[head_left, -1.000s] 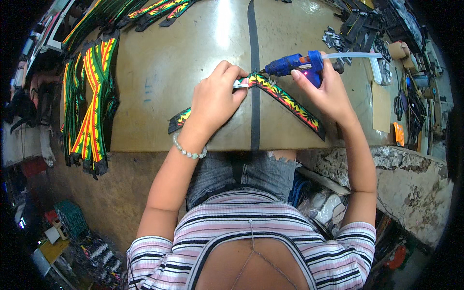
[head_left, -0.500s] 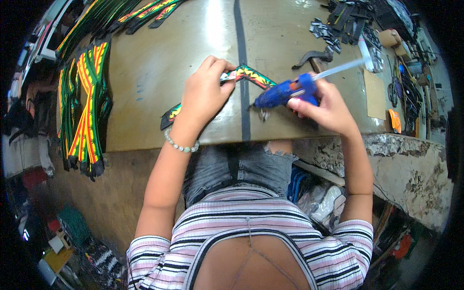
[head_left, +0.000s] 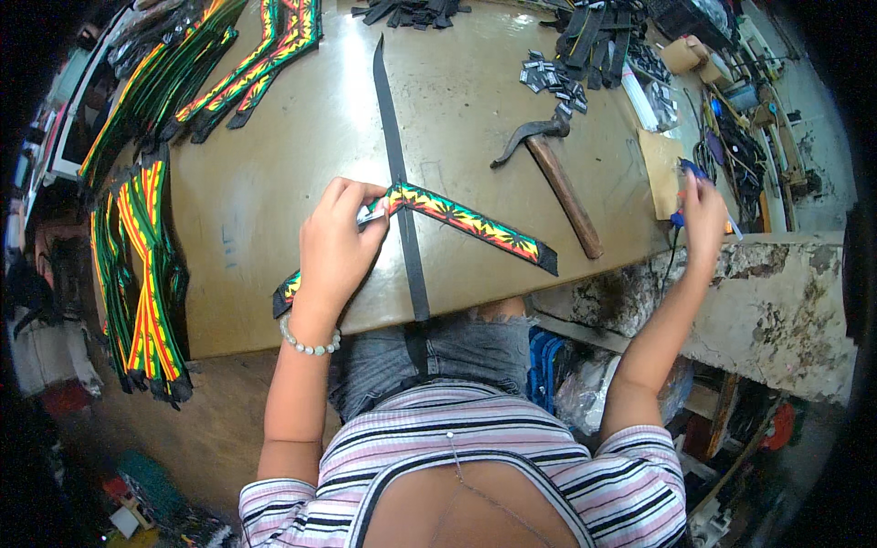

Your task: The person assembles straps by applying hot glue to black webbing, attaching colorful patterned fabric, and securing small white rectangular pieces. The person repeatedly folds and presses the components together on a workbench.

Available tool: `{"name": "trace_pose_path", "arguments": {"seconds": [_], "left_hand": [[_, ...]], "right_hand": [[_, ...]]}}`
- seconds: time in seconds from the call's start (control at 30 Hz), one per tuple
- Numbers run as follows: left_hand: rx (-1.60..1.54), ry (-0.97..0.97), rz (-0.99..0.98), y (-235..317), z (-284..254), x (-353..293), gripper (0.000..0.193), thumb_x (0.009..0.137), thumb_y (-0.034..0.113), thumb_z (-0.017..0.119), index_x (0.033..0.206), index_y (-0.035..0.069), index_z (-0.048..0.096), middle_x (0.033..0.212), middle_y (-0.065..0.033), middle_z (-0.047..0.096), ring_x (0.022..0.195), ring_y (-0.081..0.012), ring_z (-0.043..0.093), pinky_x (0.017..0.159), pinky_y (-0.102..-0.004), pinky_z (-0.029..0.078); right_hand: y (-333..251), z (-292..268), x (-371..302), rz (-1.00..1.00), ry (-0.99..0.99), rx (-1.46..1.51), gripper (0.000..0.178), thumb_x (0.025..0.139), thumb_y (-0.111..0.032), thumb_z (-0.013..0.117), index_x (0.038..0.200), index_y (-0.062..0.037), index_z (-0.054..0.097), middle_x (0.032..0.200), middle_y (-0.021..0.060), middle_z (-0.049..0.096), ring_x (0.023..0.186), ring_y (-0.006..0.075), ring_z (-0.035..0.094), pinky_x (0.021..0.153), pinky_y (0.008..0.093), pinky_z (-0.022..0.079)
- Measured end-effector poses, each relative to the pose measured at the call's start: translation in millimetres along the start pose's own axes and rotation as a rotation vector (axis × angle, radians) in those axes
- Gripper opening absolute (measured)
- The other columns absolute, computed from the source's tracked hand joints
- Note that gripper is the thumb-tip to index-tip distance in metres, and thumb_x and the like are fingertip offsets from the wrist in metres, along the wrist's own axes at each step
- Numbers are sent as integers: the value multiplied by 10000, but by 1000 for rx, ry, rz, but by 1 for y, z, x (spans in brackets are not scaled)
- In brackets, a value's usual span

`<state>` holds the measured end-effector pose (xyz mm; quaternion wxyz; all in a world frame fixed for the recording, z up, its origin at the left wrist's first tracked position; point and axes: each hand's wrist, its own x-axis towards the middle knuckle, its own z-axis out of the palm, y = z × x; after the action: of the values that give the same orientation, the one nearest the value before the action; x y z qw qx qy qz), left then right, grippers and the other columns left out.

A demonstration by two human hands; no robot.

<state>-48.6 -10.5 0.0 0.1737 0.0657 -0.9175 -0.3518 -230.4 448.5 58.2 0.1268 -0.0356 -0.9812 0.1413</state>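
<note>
Between its thumb and fingertips, my left hand (head_left: 340, 239) pinches a small pale piece (head_left: 369, 216) right beside the bend of a patterned strap (head_left: 470, 223). The strap is red, yellow and green with black leaf shapes and black ends; its left arm runs partly hidden beneath my hand and wrist. It crosses a long black strip (head_left: 390, 119) lying on the tabletop. Far to the right, over the table's edge, my right hand (head_left: 702, 215) is closed around a blue glue gun (head_left: 695, 170), mostly hidden by the fingers.
A hammer (head_left: 565, 194) with a wooden handle lies right of the strap. Behind it are small black-and-white pieces (head_left: 553, 80) and black straps (head_left: 598, 41). Bundles of patterned straps (head_left: 149, 274) hang over the left edge. A brown card (head_left: 660, 169) lies at the right.
My right hand has carried the glue gun from beside the strap to the table's right edge, uncovering the strap's right arm and the hammer. My left hand keeps its pinch; the whole view has shifted.
</note>
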Motion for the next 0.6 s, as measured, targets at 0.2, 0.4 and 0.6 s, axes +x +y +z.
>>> {"name": "trace_pose_path", "arguments": {"seconds": [0.2, 0.4, 0.6], "left_hand": [[-12, -3, 8, 1, 0, 1, 194, 777, 92, 719, 967, 78, 685, 962, -92, 655, 864, -298, 673, 726, -391, 534], [-12, 10, 24, -1, 0, 1, 184, 794, 95, 715, 974, 81, 684, 969, -91, 655, 853, -297, 676, 721, -390, 534], [-21, 3, -8, 5, 0, -2, 133, 832, 98, 709, 950, 41, 688, 900, -116, 638, 821, -292, 651, 728, -372, 513]], "right_hand": [[-115, 105, 55, -471, -269, 484, 317, 892, -251, 714, 1090, -3, 720, 891, 110, 743, 791, 169, 693, 733, 314, 535], [-121, 120, 73, -429, -484, 493, 278, 846, -128, 740, 1093, -1, 721, 852, 64, 707, 755, 139, 630, 719, 305, 525], [-117, 99, 76, -170, -461, 777, 237, 877, -137, 736, 1082, -18, 733, 879, 48, 706, 739, 103, 613, 660, 260, 502]]}}
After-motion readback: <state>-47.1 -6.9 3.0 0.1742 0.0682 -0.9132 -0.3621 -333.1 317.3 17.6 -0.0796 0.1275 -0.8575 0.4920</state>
